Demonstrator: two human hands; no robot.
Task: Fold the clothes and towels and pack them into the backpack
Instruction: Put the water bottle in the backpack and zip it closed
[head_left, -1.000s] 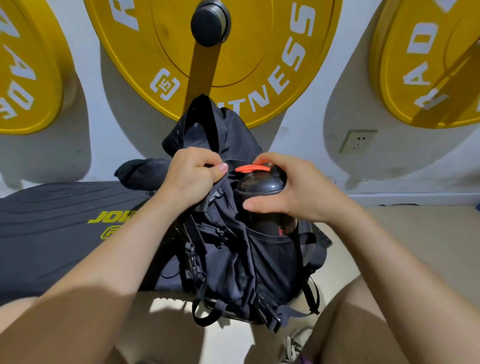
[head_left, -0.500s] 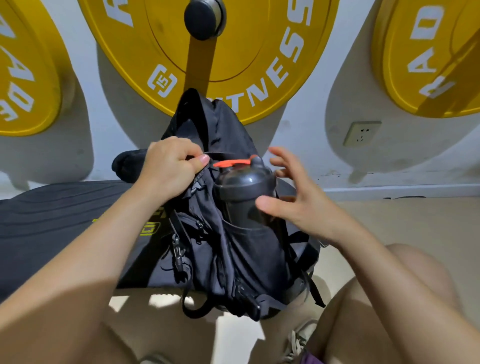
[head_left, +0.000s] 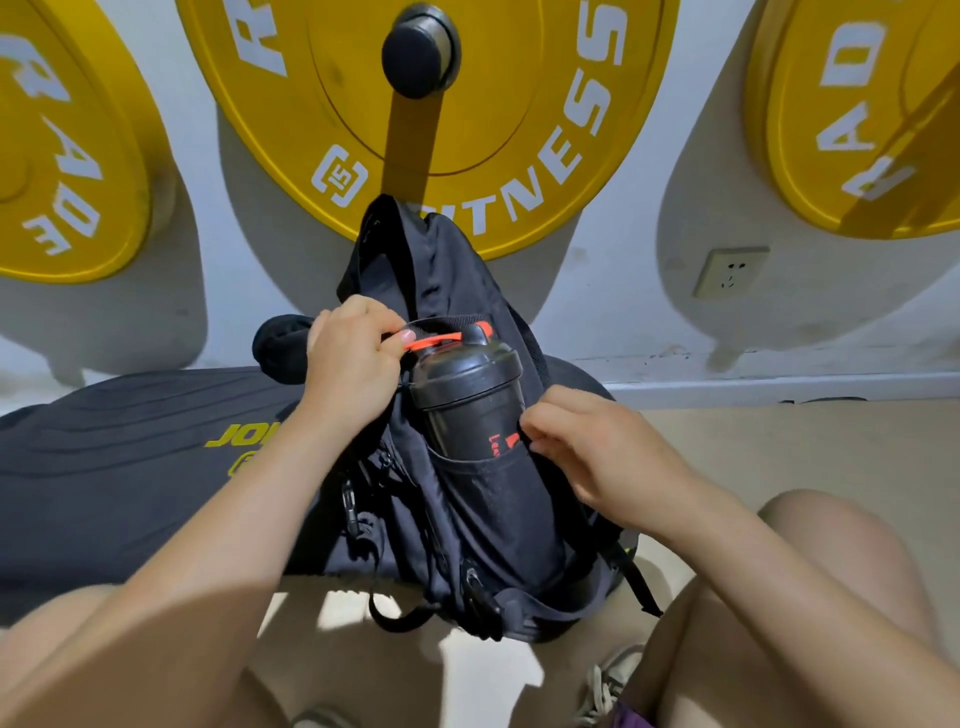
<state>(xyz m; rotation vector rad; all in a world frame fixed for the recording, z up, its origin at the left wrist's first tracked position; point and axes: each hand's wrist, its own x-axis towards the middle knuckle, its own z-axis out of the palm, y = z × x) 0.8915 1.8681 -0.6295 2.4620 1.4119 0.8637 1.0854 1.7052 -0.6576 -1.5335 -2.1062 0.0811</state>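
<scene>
A black backpack (head_left: 467, 519) stands upright between my knees on the floor. A black shaker bottle (head_left: 467, 395) with an orange lid loop sits in its side pocket, lid end sticking out. My left hand (head_left: 353, 364) grips the backpack's upper edge beside the bottle's lid. My right hand (head_left: 597, 457) pinches the rim of the side pocket at the bottle's right side. A dark bundle of cloth (head_left: 280, 343) shows behind my left hand; the backpack's inside is hidden.
A black mat (head_left: 130, 467) with yellow lettering lies on the left. Yellow weight plates (head_left: 467, 104) hang on the white wall behind, with a wall socket (head_left: 730, 270) to the right. My bare knees and a shoe (head_left: 608, 680) are at the bottom.
My right hand left the bottle's lid, opened, then dropped to pinch the side pocket's rim. The bottle now sits in the pocket. My left hand kept its grip on the backpack.
</scene>
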